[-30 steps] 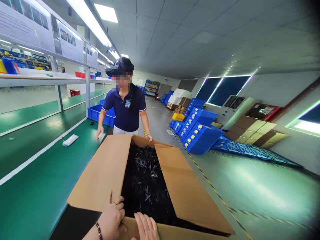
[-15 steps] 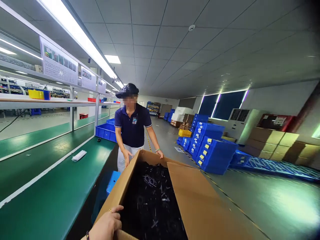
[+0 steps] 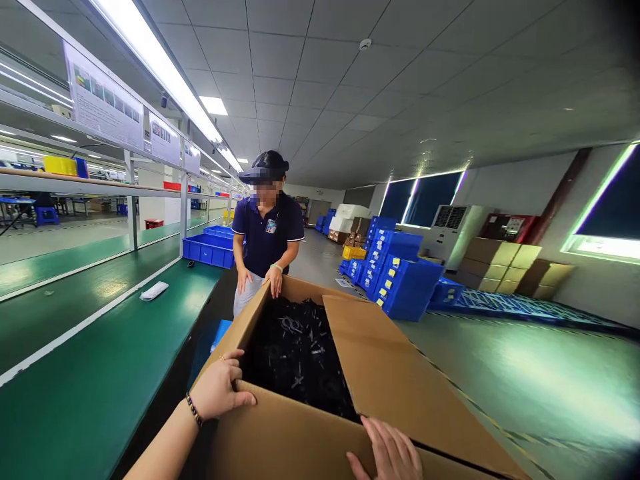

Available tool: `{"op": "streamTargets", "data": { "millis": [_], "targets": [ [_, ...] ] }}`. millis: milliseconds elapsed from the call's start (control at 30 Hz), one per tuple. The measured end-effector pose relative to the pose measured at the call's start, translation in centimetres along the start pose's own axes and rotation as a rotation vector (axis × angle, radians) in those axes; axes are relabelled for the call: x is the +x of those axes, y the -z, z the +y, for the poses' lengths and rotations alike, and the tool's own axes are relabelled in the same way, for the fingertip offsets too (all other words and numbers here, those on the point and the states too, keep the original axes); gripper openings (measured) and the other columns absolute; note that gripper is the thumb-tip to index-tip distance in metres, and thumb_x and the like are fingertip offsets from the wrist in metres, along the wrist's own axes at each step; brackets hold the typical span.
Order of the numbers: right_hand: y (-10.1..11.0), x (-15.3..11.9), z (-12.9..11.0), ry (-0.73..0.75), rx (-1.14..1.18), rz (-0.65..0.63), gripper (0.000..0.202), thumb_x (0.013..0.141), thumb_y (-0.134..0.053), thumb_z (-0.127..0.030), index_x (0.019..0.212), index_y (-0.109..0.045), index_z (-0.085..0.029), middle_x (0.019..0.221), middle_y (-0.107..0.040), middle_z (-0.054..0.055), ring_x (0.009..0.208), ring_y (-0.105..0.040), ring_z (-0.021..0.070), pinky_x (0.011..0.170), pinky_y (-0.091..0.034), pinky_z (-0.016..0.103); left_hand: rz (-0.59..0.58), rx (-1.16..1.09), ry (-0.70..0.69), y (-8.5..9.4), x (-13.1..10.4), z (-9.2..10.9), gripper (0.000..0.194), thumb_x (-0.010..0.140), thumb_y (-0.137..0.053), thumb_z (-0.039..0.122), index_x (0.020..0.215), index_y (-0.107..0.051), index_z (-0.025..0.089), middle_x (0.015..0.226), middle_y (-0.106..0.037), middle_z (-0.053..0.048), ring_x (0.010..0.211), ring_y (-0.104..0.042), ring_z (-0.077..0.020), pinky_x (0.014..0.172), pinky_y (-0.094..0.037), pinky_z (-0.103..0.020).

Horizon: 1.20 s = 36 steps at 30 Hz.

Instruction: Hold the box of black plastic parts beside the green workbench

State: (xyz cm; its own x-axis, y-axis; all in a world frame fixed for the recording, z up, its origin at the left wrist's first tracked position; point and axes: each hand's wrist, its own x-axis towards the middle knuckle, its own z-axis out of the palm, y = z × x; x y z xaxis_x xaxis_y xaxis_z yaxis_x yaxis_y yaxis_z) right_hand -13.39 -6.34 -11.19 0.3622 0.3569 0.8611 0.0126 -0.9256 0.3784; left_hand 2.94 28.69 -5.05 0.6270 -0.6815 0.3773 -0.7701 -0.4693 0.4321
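Hands point(image 3: 220, 390) point(image 3: 387, 453) grip the cardboard box point(image 3: 300, 433) beside a green bench point(image 3: 95, 373), blue crates point(image 3: 400, 280) behind.

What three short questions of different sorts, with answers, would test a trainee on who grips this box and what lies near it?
1. True or false: the left hand grips the box at its near corner.
2. What fills the box?
3. The co-worker's hands are at: A) the far end of the box; B) the blue crates; C) the green bench.

Key: 1 true. 2 Small black parts. 3 A.
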Motion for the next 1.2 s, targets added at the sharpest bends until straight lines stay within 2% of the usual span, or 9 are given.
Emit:
{"op": "streamTargets", "data": {
  "millis": [67, 133, 300, 433, 633, 833, 1033, 1200],
  "targets": [
    [-0.1, -0.4, -0.2, -0.010, 0.012, -0.027, 0.053, 0.091, -0.049, -0.049, 0.120, -0.051, -0.005, 0.110, -0.058, 0.015, 0.101, -0.052, 0.0263, 0.090, -0.038, 0.046, -0.019, 0.003, 0.020, 0.2, -0.1, 0.1, 0.065, 0.072, -0.056, 0.076, 0.058, -0.040, 0.014, 0.068, -0.052, -0.008, 0.114, -0.051, -0.0262, 0.109, -0.031, -0.037],
    [-0.2, -0.8, -0.2, -0.019, 0.018, -0.036, 0.053, 0.090, -0.051, -0.049, 0.122, -0.050, -0.006, 0.111, -0.058, 0.015, 0.102, -0.052, 0.0263, 0.090, -0.039, 0.046, -0.022, 0.004, 0.039, 0.3, -0.1, 0.2, 0.065, 0.071, -0.057, 0.076, 0.058, -0.039, 0.014, 0.070, -0.053, -0.008, 0.119, -0.048, -0.0269, 0.107, -0.034, -0.036],
    [-0.1, -0.8, -0.2, -0.043, 0.026, -0.044, 0.054, 0.090, -0.052, -0.049, 0.124, -0.049, -0.007, 0.113, -0.057, 0.015, 0.104, -0.051, 0.0261, 0.092, -0.038, 0.047, -0.012, 0.006, 0.033, 0.5, 0.0, 0.2, 0.063, 0.070, -0.060, 0.073, 0.057, -0.042, 0.014, 0.069, -0.050, -0.007, 0.113, -0.052, -0.0226, 0.112, -0.027, -0.032],
    [-0.2, -1.0, -0.3, -0.044, 0.034, -0.041, 0.054, 0.091, -0.051, -0.048, 0.125, -0.049, -0.007, 0.115, -0.057, 0.015, 0.106, -0.051, 0.0266, 0.092, -0.038, 0.047, -0.018, 0.018, 0.044, 0.7, 0.0, 0.4, 0.064, 0.071, -0.058, 0.075, 0.058, -0.041, 0.014, 0.070, -0.050, -0.007, 0.117, -0.050, -0.0257, 0.110, -0.030, -0.034],
    [0.1, -0.9, -0.3, -0.052, 0.051, -0.035, 0.051, 0.091, -0.051, -0.045, 0.124, -0.050, -0.006, 0.115, -0.057, 0.015, 0.107, -0.051, 0.0263, 0.093, -0.038, 0.046, -0.012, 0.035, 0.061, 0.4, -0.3, 0.1, 0.061, 0.075, -0.055, 0.072, 0.061, -0.041, 0.015, 0.071, -0.054, -0.007, 0.128, -0.041, -0.0248, 0.104, -0.036, -0.033],
    [0.6, -0.5, -0.4, -0.065, 0.058, -0.036, 0.049, 0.092, -0.051, -0.043, 0.124, -0.050, -0.006, 0.117, -0.056, 0.014, 0.108, -0.050, 0.0259, 0.094, -0.039, 0.046, 0.016, 0.053, 0.070, 0.1, -0.3, -0.1, 0.059, 0.077, -0.056, 0.070, 0.061, -0.043, 0.015, 0.075, -0.058, -0.006, 0.132, -0.036, -0.0206, 0.104, -0.034, -0.030],
    [0.7, -0.5, -0.3, -0.071, 0.064, -0.058, 0.051, 0.090, -0.052, -0.043, 0.125, -0.050, -0.006, 0.118, -0.056, 0.014, 0.110, -0.049, 0.0263, 0.096, -0.037, 0.046, 0.027, 0.072, 0.094, 0.1, -0.3, 0.3, 0.058, 0.077, -0.055, 0.070, 0.063, -0.043, 0.016, 0.082, -0.060, -0.007, 0.134, -0.035, -0.0216, 0.103, -0.035, -0.033],
    [0.9, -0.4, -0.3, -0.080, 0.076, -0.063, 0.052, 0.089, -0.054, -0.042, 0.126, -0.048, -0.006, 0.118, -0.055, 0.014, 0.110, -0.049, 0.0267, 0.096, -0.037, 0.047, 0.041, 0.084, 0.077, 0.2, -0.3, 0.3, 0.059, 0.076, -0.056, 0.071, 0.061, -0.042, 0.015, 0.076, -0.058, -0.007, 0.132, -0.037, -0.0231, 0.100, -0.037, -0.034]
  ]
}}
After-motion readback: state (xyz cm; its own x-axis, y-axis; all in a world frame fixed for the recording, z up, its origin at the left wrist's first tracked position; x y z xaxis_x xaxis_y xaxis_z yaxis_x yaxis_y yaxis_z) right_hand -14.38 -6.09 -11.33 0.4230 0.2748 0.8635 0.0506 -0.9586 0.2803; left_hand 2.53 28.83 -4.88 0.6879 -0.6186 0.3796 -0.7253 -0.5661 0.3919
